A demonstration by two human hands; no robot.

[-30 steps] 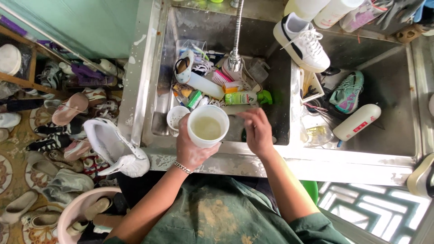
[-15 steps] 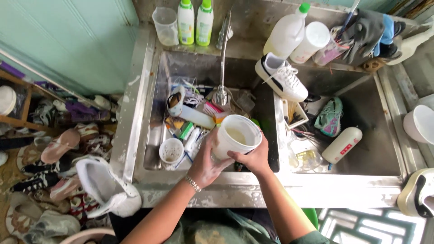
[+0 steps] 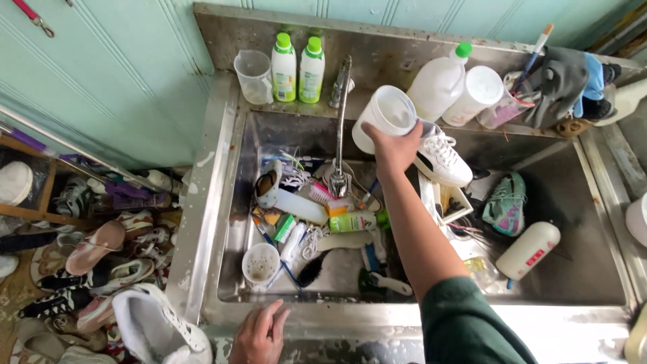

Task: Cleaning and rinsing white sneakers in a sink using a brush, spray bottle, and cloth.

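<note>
The right hand (image 3: 391,149) grips a white plastic cup (image 3: 385,117), fingers wrapped round its lower side, holding it tilted beside the faucet (image 3: 340,128) above the cluttered steel sink (image 3: 222,202). The left hand (image 3: 259,334) rests flat, fingers spread, on the sink's front rim, holding nothing.

Two green-capped white bottles (image 3: 297,67) are standing on the back ledge (green-yellow labels), a bigger white jug (image 3: 438,82) sitting further right.
</note>
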